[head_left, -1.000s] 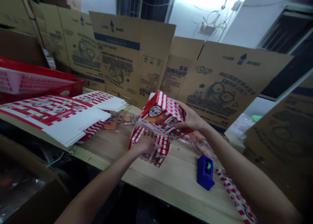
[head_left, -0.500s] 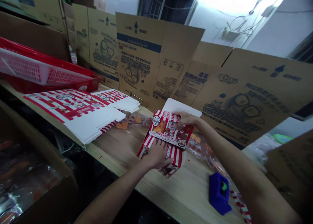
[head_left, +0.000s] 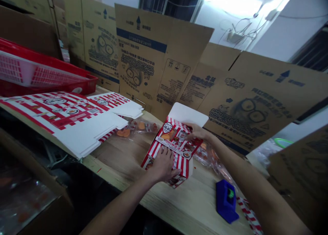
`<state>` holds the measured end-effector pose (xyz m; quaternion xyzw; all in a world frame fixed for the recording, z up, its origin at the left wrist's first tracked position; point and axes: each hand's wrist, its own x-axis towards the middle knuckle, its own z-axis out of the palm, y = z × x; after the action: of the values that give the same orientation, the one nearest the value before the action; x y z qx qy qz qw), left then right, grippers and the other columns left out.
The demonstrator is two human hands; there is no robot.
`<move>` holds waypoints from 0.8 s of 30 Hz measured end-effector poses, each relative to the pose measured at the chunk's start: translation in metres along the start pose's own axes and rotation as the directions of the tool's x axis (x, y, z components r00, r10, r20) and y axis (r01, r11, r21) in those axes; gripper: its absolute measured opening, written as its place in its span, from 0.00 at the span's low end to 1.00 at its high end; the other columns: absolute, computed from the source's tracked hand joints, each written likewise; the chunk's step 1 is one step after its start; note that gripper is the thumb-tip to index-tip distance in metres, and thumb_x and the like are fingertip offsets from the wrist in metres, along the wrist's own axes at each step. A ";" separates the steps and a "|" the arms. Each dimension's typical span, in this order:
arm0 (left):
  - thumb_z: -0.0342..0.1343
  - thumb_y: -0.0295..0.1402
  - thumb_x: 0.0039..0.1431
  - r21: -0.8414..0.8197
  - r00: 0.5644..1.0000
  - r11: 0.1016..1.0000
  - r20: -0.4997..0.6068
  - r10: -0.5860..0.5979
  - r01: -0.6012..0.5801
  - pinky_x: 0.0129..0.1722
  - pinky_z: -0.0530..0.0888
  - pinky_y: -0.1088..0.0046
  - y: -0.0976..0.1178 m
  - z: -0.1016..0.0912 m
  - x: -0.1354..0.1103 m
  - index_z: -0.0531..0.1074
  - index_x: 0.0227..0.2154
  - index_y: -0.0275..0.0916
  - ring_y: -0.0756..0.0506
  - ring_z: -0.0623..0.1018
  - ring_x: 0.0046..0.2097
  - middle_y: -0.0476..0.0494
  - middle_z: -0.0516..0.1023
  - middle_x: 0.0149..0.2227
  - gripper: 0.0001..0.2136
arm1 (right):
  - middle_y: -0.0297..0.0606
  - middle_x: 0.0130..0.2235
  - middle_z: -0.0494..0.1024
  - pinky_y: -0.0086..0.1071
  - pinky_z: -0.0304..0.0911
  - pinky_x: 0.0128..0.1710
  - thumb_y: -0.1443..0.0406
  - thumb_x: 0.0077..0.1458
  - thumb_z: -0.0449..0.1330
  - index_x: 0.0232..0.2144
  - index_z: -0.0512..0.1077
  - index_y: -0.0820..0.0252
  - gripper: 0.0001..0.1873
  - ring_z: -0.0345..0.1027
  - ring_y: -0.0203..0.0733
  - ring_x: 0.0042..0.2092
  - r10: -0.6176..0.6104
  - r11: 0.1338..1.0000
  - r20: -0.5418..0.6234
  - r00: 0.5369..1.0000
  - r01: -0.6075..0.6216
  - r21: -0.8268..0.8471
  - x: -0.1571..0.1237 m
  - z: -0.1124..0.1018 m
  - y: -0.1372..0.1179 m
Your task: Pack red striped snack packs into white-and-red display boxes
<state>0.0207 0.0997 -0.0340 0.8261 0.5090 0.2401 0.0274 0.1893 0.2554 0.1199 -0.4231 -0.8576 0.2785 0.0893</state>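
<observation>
A red-and-white striped carton (head_left: pixel 156 149) lies tilted on the table, its white flap (head_left: pixel 188 113) standing up at the far end. It bears a printed face in a circle and a white text band. My left hand (head_left: pixel 162 165) grips the near part of the carton, fingers across the striped side and thumb toward the lower right. At the far right edge, below the flap, my right hand (head_left: pixel 197 132) has its fingers bent over the carton; the fingertips are partly hidden. Clear-wrapped packets with orange pieces (head_left: pixel 203 153) lie behind and beside the carton.
Flat striped carton blanks (head_left: pixel 77 125) are stacked at the left, before a red crate (head_left: pixel 87 83). A blue tape dispenser (head_left: pixel 225 201) stands at the right. Large brown cardboard sheets (head_left: pixel 159 57) wall the back. An open box (head_left: pixel 33 201) of wrapped packets is at lower left.
The view has shifted slightly. The striped printed panel under my right hand has tipped a little and sits closer against the carton. Both hands stay on the carton.
</observation>
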 end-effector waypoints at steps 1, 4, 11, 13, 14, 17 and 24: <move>0.42 0.59 0.57 -0.010 1.000 1.000 0.002 0.004 -0.004 0.61 0.52 0.47 0.000 -0.001 0.000 0.66 0.56 0.26 0.26 0.61 0.61 0.23 0.66 0.58 0.38 | 0.38 0.48 0.76 0.41 0.62 0.52 0.63 0.32 0.70 0.55 0.67 0.61 0.43 0.68 0.51 0.50 0.005 1.000 0.000 1.000 -0.005 0.012 -0.003 0.000 0.005; 0.42 0.58 0.58 -0.043 1.000 0.999 -0.001 0.010 -0.010 0.61 0.51 0.46 0.001 -0.001 -0.001 0.66 0.55 0.26 0.26 0.59 0.62 0.22 0.65 0.58 0.38 | 0.39 0.49 0.76 0.43 0.61 0.54 0.63 0.32 0.70 0.56 0.66 0.62 0.44 0.68 0.53 0.51 0.015 1.000 0.006 1.000 -0.015 0.003 -0.005 0.001 0.011; 0.43 0.56 0.59 -0.024 1.000 1.000 0.011 0.015 -0.015 0.61 0.52 0.47 0.001 -0.002 -0.003 0.67 0.54 0.26 0.27 0.61 0.61 0.23 0.67 0.57 0.35 | 0.41 0.52 0.73 0.44 0.60 0.54 0.64 0.33 0.70 0.57 0.65 0.58 0.45 0.66 0.55 0.52 -0.014 0.991 -0.074 0.997 0.004 -0.135 -0.010 0.008 0.004; 0.43 0.55 0.59 -0.022 1.000 1.000 0.013 0.016 -0.016 0.61 0.52 0.47 0.001 -0.003 -0.003 0.67 0.54 0.27 0.27 0.61 0.61 0.23 0.67 0.57 0.35 | 0.41 0.51 0.73 0.45 0.59 0.54 0.63 0.33 0.70 0.58 0.65 0.58 0.45 0.66 0.56 0.52 -0.020 0.978 -0.091 0.996 0.001 -0.208 -0.012 0.010 0.004; 0.43 0.55 0.59 -0.022 1.000 1.000 0.007 0.016 -0.016 0.61 0.52 0.47 0.002 -0.003 -0.004 0.67 0.54 0.27 0.28 0.61 0.61 0.24 0.67 0.57 0.34 | 0.42 0.50 0.72 0.45 0.59 0.54 0.63 0.33 0.70 0.58 0.65 0.58 0.45 0.66 0.56 0.52 -0.026 0.972 -0.095 0.995 0.003 -0.236 -0.012 0.011 0.004; 0.43 0.55 0.59 -0.004 1.000 1.000 -0.004 0.019 -0.019 0.60 0.54 0.47 0.003 -0.006 -0.003 0.69 0.52 0.30 0.29 0.63 0.59 0.27 0.69 0.55 0.32 | 0.42 0.50 0.71 0.45 0.59 0.54 0.62 0.35 0.70 0.59 0.64 0.57 0.46 0.65 0.55 0.51 -0.055 0.961 -0.092 0.994 0.028 -0.276 -0.015 0.014 0.006; 0.44 0.56 0.58 0.073 0.998 0.996 0.038 0.046 -0.049 0.52 0.62 0.48 0.005 -0.019 0.003 0.73 0.45 0.33 0.30 0.68 0.51 0.28 0.73 0.47 0.30 | 0.45 0.51 0.69 0.45 0.60 0.52 0.62 0.36 0.68 0.61 0.60 0.56 0.47 0.65 0.55 0.50 -0.086 0.942 -0.157 0.984 0.029 -0.335 -0.022 0.029 0.004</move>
<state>0.0180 0.0963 -0.0141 0.8427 0.4971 0.2066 0.0000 0.1945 0.2288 0.0956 -0.4289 -0.8935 0.0905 0.0977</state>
